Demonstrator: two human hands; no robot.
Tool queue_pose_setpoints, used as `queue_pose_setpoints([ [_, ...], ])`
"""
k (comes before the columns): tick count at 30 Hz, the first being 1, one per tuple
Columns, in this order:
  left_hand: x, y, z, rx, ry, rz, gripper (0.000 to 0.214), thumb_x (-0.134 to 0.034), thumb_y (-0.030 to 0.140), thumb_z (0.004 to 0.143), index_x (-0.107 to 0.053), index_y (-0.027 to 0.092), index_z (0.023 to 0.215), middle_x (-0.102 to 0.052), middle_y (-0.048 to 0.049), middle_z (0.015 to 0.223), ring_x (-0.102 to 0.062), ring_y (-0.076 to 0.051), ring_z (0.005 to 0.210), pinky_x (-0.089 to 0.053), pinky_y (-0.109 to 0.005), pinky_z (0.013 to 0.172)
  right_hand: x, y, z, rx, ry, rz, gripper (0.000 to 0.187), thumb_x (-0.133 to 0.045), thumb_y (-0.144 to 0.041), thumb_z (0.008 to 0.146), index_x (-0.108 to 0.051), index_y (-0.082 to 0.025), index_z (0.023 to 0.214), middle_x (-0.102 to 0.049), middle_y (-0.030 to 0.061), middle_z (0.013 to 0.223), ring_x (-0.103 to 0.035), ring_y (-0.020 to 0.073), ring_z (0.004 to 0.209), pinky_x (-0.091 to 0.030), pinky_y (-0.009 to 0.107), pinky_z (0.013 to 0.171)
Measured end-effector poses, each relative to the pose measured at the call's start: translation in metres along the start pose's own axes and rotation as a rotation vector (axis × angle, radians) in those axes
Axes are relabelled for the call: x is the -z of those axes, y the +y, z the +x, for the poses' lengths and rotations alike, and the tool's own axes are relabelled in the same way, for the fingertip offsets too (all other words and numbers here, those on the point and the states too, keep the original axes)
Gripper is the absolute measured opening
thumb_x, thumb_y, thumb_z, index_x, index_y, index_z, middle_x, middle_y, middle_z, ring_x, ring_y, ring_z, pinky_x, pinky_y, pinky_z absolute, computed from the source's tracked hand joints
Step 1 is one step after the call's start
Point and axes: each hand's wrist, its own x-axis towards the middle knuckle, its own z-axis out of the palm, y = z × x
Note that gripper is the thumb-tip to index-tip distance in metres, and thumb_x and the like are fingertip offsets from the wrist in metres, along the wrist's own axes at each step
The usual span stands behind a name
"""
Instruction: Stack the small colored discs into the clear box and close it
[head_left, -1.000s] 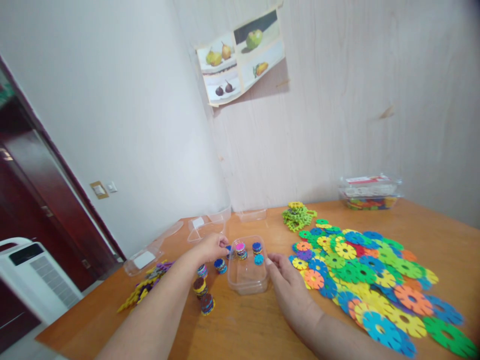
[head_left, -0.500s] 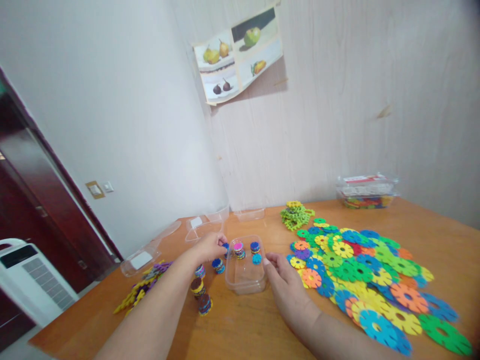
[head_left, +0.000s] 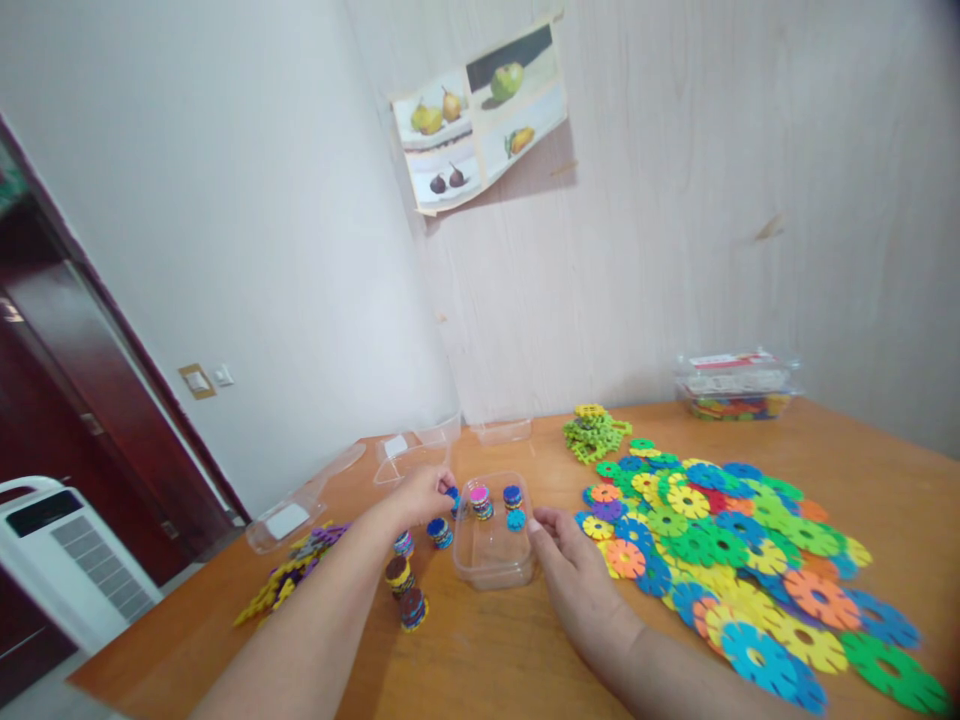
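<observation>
A small clear plastic box [head_left: 491, 575] stands on the table between my hands. Inside it are a pink-topped stack of notched discs [head_left: 481, 501], a blue-topped stack [head_left: 512, 497] and a light blue disc [head_left: 516, 520]. My left hand [head_left: 426, 493] is closed at the box's far left side, its fingertips pinching a blue-topped disc stack [head_left: 454, 499]. At the right wall, my right hand [head_left: 577, 565] grips the box, thumb near the rim. Beside my left forearm stand another blue-topped stack [head_left: 439, 533], a pink-and-blue stack [head_left: 403, 543] and two brown-topped stacks [head_left: 413, 608].
A broad pile of large colourful notched discs [head_left: 720, 545] covers the right side. Behind it are a green and yellow piece cluster [head_left: 595, 433] and a filled clear box [head_left: 739, 385]. Purple and yellow pieces [head_left: 296, 570] and clear lids [head_left: 281, 520] lie left.
The camera view has shifted very slightly. Both hands keep the same positions at the box, and the stacks stand where they were.
</observation>
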Motion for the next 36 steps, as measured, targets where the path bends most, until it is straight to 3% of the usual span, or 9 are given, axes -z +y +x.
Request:
queue_pose_setpoints([
  [11,0.009,0.006,-0.002,-0.003,0.022,-0.014,0.022,-0.062,0.019,0.063,-0.066,0.015,0.085,-0.068,-0.0018,0.078,-0.063,-0.017,0.076,-0.047,-0.024,0.067,-0.002,0.0,-0.001,0.013,0.022,0.025,0.03,-0.055,-0.045,0.083,-0.066,-0.02,0.097,-0.073,0.0074,0.093,-0.066,0.0244,0.093,-0.053,0.035,0.082],
  [17,0.028,0.039,-0.01,-0.069,0.142,-0.025,0.026,-0.058,0.021,0.07,-0.065,0.016,0.095,-0.069,-0.0038,0.09,-0.062,-0.016,0.082,-0.046,-0.024,0.073,0.0,-0.003,-0.001,0.006,-0.005,0.013,0.03,-0.053,-0.044,0.084,-0.065,-0.02,0.098,-0.072,0.0078,0.097,-0.066,0.0241,0.094,-0.052,0.035,0.084],
  [22,0.017,0.078,-0.019,-0.216,-0.042,0.009,0.028,-0.061,0.024,0.07,-0.068,0.017,0.097,-0.067,-0.0003,0.08,-0.059,-0.014,0.072,-0.042,-0.022,0.062,0.001,-0.009,-0.002,0.012,-0.005,0.013,0.033,-0.052,-0.046,0.085,-0.066,-0.019,0.098,-0.073,0.0074,0.094,-0.065,0.0243,0.095,-0.052,0.035,0.084],
  [26,0.0,0.096,-0.023,-0.28,-0.185,0.095,0.021,-0.062,0.023,0.069,-0.069,0.018,0.088,-0.063,0.0018,0.07,-0.054,-0.012,0.063,-0.035,-0.02,0.054,0.001,-0.008,-0.002,0.018,-0.002,0.017,0.033,-0.052,-0.046,0.085,-0.066,-0.02,0.099,-0.073,0.007,0.093,-0.065,0.0243,0.096,-0.052,0.035,0.084],
  [36,-0.012,0.097,-0.022,-0.26,-0.2,0.119,0.017,-0.056,0.019,0.072,-0.068,0.019,0.083,-0.067,0.0009,0.072,-0.053,-0.011,0.061,-0.034,-0.02,0.055,-0.001,-0.004,-0.001,0.028,-0.015,0.028,0.033,-0.05,-0.045,0.087,-0.064,-0.019,0.101,-0.072,0.0077,0.1,-0.065,0.0227,0.096,-0.051,0.034,0.085],
])
